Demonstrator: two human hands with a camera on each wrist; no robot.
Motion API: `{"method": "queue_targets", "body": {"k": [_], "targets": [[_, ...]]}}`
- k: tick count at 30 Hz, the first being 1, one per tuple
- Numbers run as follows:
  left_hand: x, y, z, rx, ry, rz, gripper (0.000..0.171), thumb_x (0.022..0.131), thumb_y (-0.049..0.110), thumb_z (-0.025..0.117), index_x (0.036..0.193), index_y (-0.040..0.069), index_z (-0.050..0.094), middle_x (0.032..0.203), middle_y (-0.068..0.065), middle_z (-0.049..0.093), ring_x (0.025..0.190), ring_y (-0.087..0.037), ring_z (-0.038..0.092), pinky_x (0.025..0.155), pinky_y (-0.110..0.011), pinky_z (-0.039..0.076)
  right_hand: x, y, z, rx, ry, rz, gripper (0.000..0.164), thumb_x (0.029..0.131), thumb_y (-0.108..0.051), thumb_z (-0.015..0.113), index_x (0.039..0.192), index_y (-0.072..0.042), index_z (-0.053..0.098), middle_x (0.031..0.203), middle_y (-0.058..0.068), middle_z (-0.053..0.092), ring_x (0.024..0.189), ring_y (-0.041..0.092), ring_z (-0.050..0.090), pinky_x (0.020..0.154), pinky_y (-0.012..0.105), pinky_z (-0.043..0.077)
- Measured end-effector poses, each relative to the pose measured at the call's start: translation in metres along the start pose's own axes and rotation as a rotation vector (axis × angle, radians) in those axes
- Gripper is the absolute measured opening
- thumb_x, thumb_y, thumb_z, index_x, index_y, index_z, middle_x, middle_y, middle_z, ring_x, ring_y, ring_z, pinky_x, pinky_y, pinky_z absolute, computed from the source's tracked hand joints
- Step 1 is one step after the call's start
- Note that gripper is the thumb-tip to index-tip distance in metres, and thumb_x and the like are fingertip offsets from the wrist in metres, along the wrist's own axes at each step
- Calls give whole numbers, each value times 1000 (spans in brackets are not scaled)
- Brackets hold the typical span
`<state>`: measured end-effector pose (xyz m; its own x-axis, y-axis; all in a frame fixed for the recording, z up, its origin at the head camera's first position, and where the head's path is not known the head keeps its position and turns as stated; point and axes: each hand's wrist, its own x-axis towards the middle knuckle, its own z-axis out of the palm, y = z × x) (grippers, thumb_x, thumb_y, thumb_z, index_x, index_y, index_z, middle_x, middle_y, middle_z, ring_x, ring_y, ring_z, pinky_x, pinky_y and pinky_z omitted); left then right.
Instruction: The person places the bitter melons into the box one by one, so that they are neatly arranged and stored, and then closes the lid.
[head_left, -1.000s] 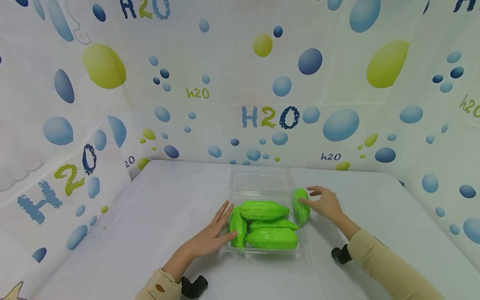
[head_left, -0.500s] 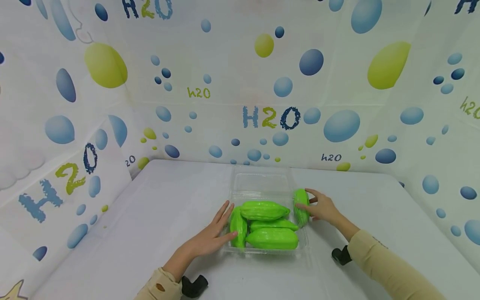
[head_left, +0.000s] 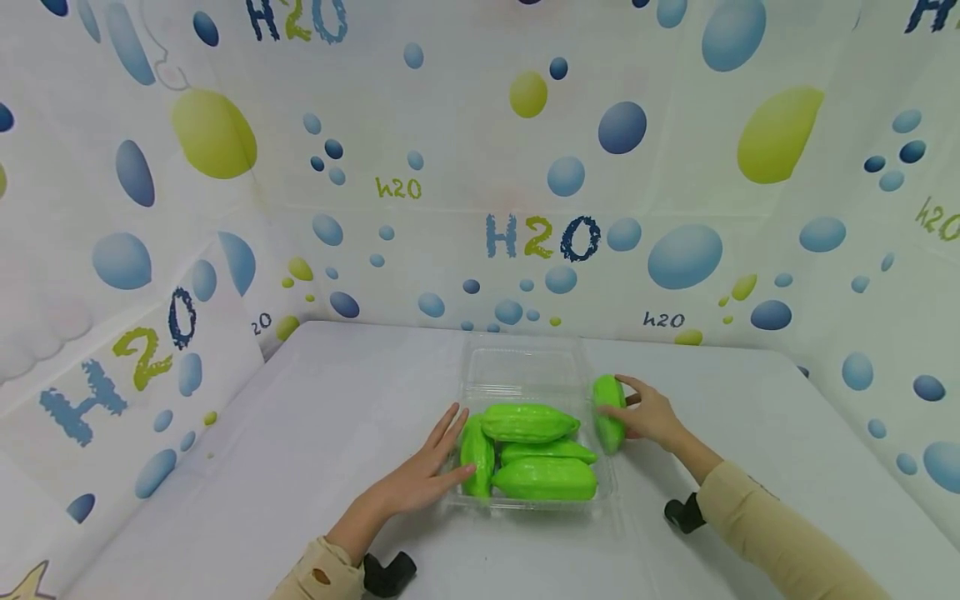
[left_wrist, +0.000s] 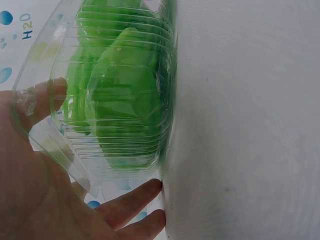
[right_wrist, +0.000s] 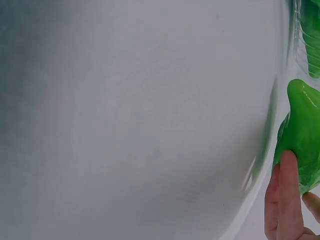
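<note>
A clear hinged plastic box (head_left: 528, 502) stands on the table with several bright green, ridged bitter melons (head_left: 543, 478) inside. My left hand (head_left: 416, 475) lies along the box's left side with fingers extended. In the left wrist view, its thumb reaches over the rim (left_wrist: 56, 47) and two fingertips meet the tabletop. Just right of the box, my right hand (head_left: 648, 417) grips another bitter melon (head_left: 608, 408) between thumb and fingers, its long axis pointing away from me. The right wrist view shows this melon's tapered end (right_wrist: 302, 105) near the box wall.
The box's clear lid (head_left: 522, 367) lies folded back behind it on the white table (head_left: 360, 375). Fabric printed with drops and lettering (head_left: 540, 125) encloses the back and sides. Black wrist mounts (head_left: 390, 573) stick out under both sleeves.
My right fingers have closed around the outer bitter melon, which has shifted slightly right, away from the box, and tilted. The left hand and the box have stayed in place.
</note>
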<state>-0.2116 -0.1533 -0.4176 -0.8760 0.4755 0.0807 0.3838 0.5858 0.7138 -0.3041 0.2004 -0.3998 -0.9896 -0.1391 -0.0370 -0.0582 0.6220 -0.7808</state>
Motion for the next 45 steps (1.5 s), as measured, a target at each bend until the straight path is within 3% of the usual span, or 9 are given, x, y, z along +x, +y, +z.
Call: {"method": "queue_targets", "body": {"k": [14,29,37,45], "targets": [[3,0,1,7,-3,-4,76,94,42,46,148,14,0,152,-9,-10,137,-33,2,99,-61,21,7,8,-14,-2,35,-25,81,80,-41,69,141,-3,32,118,30,46,71,20,62,58,32,54],[5,2,1,11,-7,-14,76,94,42,45,148,13,0,152,-9,-10,137,-33,2,100,-60,22,2,-7,-35,-5,50,-58,79,82,-40,67,142,-6,30,124,32,42,90,33,60,63,36,54],[6,2,-1,8,-7,-20,76,94,42,45,148,17,-2,152,-8,-11,138,-31,0,101,-59,20,2,-16,-43,1,7,-95,77,82,-42,66,143,-11,32,126,31,41,94,35,59,64,37,54],[8,1,0,13,-3,-17,76,95,42,45,148,13,-1,152,-8,-11,137,-32,1,101,-60,21,-1,-28,-40,3,-69,-162,74,81,-42,68,142,-16,35,128,28,42,99,37,56,63,35,54]]}}
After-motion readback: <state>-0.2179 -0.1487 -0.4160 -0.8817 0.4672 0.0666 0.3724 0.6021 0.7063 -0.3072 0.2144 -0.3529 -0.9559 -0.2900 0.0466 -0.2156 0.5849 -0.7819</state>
